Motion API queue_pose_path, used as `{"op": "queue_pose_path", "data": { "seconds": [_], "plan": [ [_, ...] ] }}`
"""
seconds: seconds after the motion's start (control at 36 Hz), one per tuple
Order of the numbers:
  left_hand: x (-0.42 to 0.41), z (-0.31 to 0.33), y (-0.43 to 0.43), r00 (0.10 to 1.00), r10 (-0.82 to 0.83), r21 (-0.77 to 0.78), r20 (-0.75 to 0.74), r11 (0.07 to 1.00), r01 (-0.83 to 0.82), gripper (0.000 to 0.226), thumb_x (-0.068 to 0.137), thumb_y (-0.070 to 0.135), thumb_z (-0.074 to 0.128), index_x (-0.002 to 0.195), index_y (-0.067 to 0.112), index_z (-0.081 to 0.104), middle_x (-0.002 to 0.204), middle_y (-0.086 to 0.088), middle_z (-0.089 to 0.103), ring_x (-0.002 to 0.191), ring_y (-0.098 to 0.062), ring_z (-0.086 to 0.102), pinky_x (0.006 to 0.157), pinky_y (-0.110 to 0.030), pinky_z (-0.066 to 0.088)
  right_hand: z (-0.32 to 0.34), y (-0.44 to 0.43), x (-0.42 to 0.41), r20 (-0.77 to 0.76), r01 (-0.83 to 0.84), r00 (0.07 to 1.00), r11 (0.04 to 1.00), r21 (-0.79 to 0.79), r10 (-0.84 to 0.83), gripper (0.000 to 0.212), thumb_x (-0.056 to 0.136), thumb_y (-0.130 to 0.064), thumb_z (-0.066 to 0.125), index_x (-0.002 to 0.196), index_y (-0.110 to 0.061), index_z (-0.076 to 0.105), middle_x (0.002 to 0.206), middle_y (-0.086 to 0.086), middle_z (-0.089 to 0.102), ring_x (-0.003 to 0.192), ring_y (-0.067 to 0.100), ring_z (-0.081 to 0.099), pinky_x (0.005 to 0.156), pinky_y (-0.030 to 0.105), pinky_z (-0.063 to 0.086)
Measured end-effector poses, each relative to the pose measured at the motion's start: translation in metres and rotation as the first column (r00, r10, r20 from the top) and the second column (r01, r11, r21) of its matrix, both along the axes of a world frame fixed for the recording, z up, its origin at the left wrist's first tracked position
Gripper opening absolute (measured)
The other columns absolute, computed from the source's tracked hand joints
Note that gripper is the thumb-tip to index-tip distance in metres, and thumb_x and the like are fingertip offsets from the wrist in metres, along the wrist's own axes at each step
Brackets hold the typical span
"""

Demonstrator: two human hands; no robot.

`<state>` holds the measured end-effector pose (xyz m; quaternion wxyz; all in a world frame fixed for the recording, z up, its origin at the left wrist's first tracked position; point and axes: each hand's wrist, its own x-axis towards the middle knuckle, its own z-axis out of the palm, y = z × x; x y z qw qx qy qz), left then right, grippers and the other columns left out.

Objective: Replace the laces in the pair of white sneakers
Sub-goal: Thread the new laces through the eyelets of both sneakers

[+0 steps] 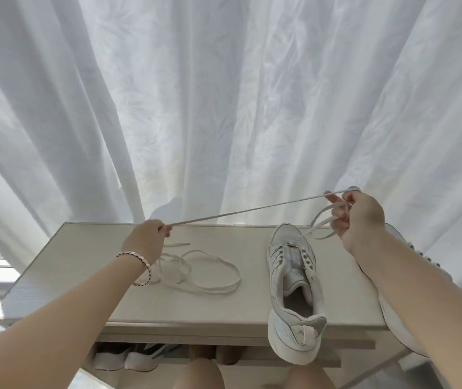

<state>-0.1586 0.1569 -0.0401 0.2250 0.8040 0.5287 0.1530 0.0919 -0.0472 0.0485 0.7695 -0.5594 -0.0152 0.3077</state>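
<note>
A white sneaker (294,293) lies unlaced on the pale shelf top (196,310), toe away from me, its heel over the front edge. A second white sneaker (398,313) sits at the right edge, mostly hidden under my right forearm. A white lace (248,210) stretches taut between my hands above the shelf. My left hand (145,238) pinches one end. My right hand (357,220) is raised higher and grips the other part, with loops of the lace wound around its fingers. Another white lace (204,272) lies loosely coiled on the shelf near my left wrist.
A white curtain (224,94) hangs right behind the shelf. Several shoes (137,359) stand on a lower shelf beneath the top. My knees (201,374) show at the bottom edge.
</note>
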Motion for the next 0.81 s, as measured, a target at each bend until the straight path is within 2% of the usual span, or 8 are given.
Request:
{"op": "queue_pose_path", "data": {
  "seconds": [0.11,0.22,0.28,0.36,0.47,0.56,0.67,0.81],
  "plan": [
    [-0.001,0.005,0.01,0.953,0.234,0.164,-0.193,0.965,-0.204,0.037,0.102,0.029,0.028,0.095,0.013,0.061,0.096,-0.005,0.061,0.087,-0.026,0.052,0.076,-0.034,0.024,-0.011,-0.008,0.003,-0.059,0.009,0.998,0.997,0.076,-0.005,0.03,0.089,-0.006,0.028,0.062,-0.02,0.028,0.076,0.006,0.063,0.031,0.006,0.024,0.028,0.015,0.016],
    [0.018,0.022,0.001,0.974,0.205,0.172,0.1,0.96,-0.22,0.034,0.1,0.024,0.034,0.099,0.004,0.061,0.101,-0.016,0.059,0.092,-0.033,0.053,0.083,-0.036,0.034,-0.011,-0.009,-0.001,-0.025,0.016,1.0,1.0,0.02,-0.015,0.027,0.082,-0.007,0.032,0.059,-0.022,0.032,0.056,-0.004,0.045,0.033,0.006,0.023,0.03,0.015,0.016],
    [0.032,0.034,-0.017,0.937,0.069,0.159,0.343,0.979,-0.131,0.032,0.099,0.023,0.04,0.091,-0.001,0.06,0.092,-0.014,0.062,0.088,-0.029,0.055,0.077,-0.034,0.038,-0.008,-0.009,-0.005,0.049,-0.035,0.998,0.998,-0.045,0.037,0.027,0.081,-0.01,0.035,0.058,-0.023,0.035,0.052,-0.006,0.038,0.036,0.006,0.022,0.031,0.015,0.016],
    [0.052,0.059,-0.055,0.853,-0.12,0.061,0.508,0.993,0.104,0.031,0.096,0.023,0.046,0.074,0.003,0.055,0.063,0.001,0.061,0.063,-0.011,0.059,0.064,-0.03,0.041,0.0,-0.012,-0.016,0.224,-0.173,0.951,0.968,-0.182,0.212,0.025,0.089,-0.017,0.044,0.066,-0.022,0.051,0.05,-0.008,0.032,0.039,0.006,0.021,0.036,0.016,0.018],
    [0.072,0.091,-0.102,0.758,-0.395,-0.027,0.518,0.879,0.476,0.033,0.093,0.029,0.054,0.064,0.012,0.057,0.045,0.001,0.049,0.049,-0.012,0.049,0.06,-0.037,0.046,0.011,-0.018,-0.036,0.512,-0.367,0.69,0.857,-0.361,0.512,0.015,0.095,-0.024,0.052,0.095,-0.021,0.067,0.045,-0.015,0.04,0.039,0.001,0.037,0.042,0.009,0.029],
    [0.085,0.106,-0.123,0.679,-0.493,-0.06,0.544,0.784,0.618,0.034,0.091,0.032,0.057,0.066,0.01,0.061,0.045,0.007,0.046,0.048,-0.009,0.042,0.064,-0.038,0.049,0.017,-0.026,-0.045,0.575,-0.46,0.528,0.779,-0.425,0.625,0.025,0.096,-0.022,0.048,0.079,-0.024,0.066,0.046,-0.014,0.04,0.045,0.003,0.036,0.045,0.009,0.03],
    [0.093,0.108,-0.125,0.635,-0.497,-0.137,0.592,0.714,0.687,0.031,0.09,0.03,0.056,0.067,0.01,0.061,0.046,0.013,0.047,0.046,-0.003,0.044,0.085,-0.049,0.051,0.021,-0.044,-0.039,0.57,-0.422,0.502,0.76,-0.494,0.65,0.034,0.093,-0.029,0.05,0.061,-0.02,0.058,0.05,-0.005,0.033,0.047,0.009,0.028,0.046,0.014,0.026],
    [0.088,0.087,-0.113,0.688,-0.554,-0.18,0.469,0.703,0.688,0.034,0.095,0.026,0.052,0.063,0.017,0.057,0.046,0.012,0.044,0.053,-0.01,0.045,0.079,-0.042,0.051,0.011,-0.07,-0.015,0.63,-0.188,0.579,0.837,-0.514,0.517,0.037,0.095,-0.026,0.051,0.071,0.002,0.052,0.056,0.001,0.024,0.052,0.013,0.024,0.05,0.021,0.021]
  ]
}}
